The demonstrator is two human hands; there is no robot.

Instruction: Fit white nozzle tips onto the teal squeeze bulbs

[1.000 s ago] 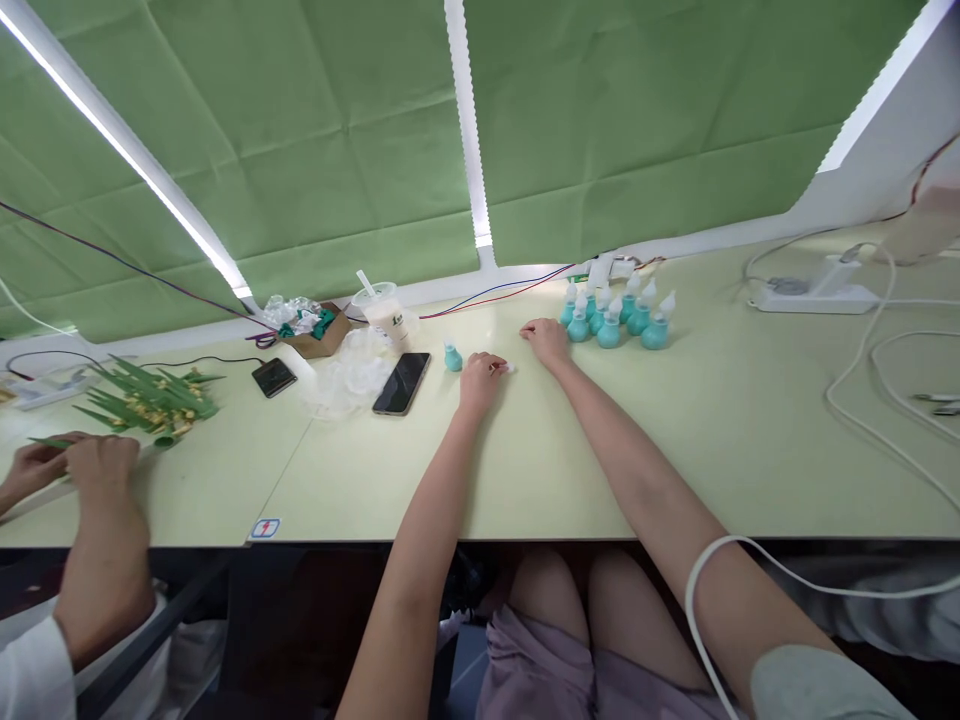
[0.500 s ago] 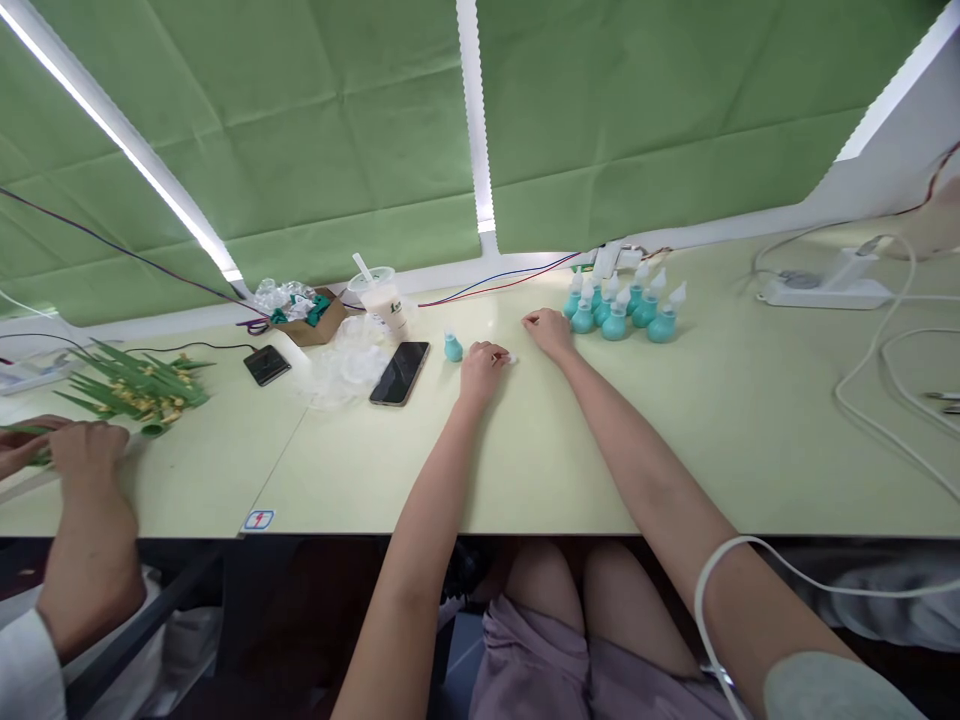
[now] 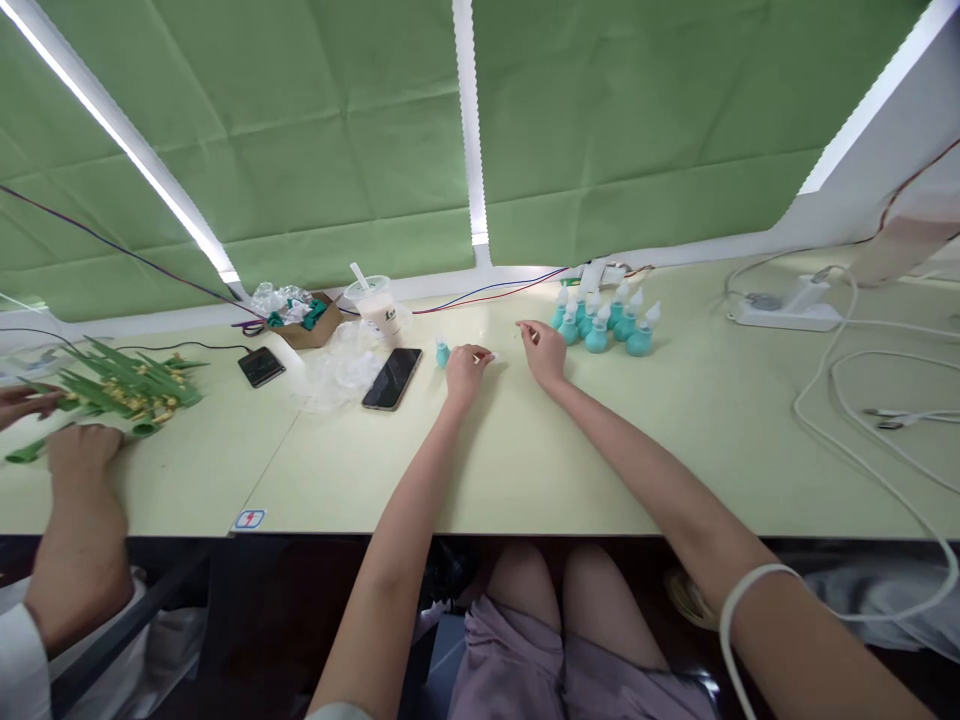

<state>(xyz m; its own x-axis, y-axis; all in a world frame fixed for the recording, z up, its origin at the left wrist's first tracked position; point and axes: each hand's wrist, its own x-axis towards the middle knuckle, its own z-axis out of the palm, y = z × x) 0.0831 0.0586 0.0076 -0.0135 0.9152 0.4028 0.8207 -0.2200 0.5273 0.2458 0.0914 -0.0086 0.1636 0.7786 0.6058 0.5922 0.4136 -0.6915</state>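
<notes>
My left hand [image 3: 466,370] rests on the table with its fingers pinched on a small white piece [image 3: 492,357], whose kind is too small to make out. Just left of it stands a small teal bulb-shaped bottle [image 3: 442,354]. My right hand [image 3: 545,355] is raised slightly to the right, thumb and fingertips closed together; whether anything tiny is between them I cannot make out. Close behind its right side stands a group of several teal bulb-shaped bottles with pointed whitish tips [image 3: 597,338].
A phone [image 3: 392,379], crumpled clear plastic [image 3: 341,368], a drink cup with a straw [image 3: 380,312] and a cardboard box [image 3: 319,322] lie left. A co-worker's hands are by green artificial plants [image 3: 135,388]. A power strip [image 3: 784,315] and white cables lie right.
The view has shifted slightly. My right hand has turned, its fingers now pinched upward. My left hand still holds the white piece. One of the co-worker's hands has moved back towards the plants.
</notes>
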